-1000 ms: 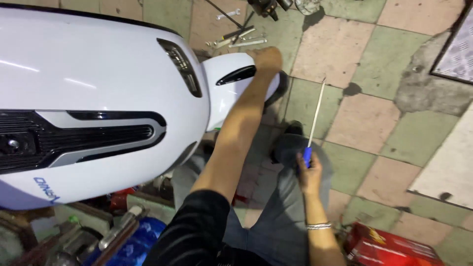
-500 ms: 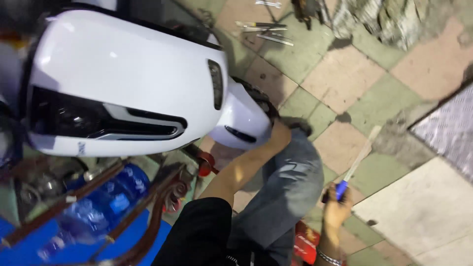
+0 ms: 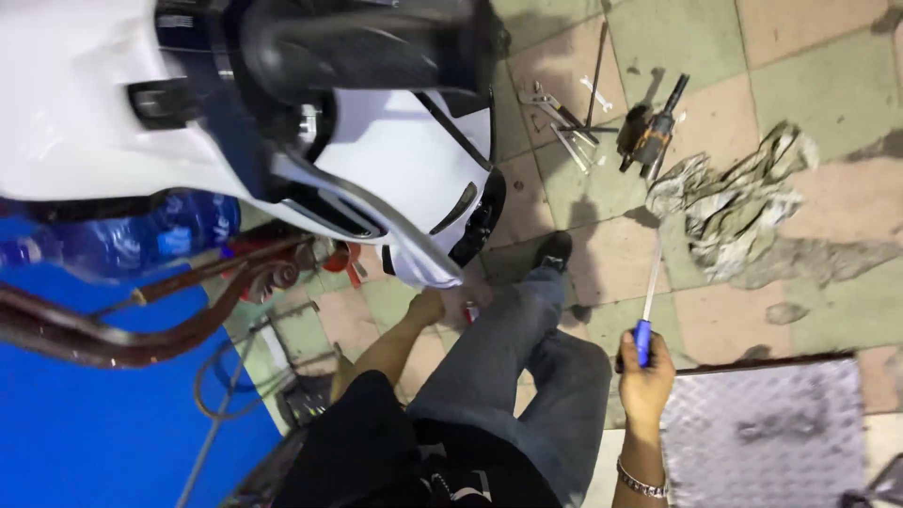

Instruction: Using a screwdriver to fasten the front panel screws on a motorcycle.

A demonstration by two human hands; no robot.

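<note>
The right hand (image 3: 644, 381) is closed around the blue handle of a long, stiff, light screwdriver (image 3: 647, 306), best gripped there, while the left hand (image 3: 425, 308) reaches under the scooter's white panel (image 3: 395, 169), fingers hidden.

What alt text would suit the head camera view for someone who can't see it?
The right hand holds a blue-handled screwdriver while the left hand reaches under a white scooter; tools and a rag lie on the tiled floor.

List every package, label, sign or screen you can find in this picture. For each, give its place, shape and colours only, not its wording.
Plastic bottle: left, under the white scooter body; rounded, clear blue.
Label: a band around that bottle; blue with pale marks, too blurred to make out.
No signs or screens show.
</note>
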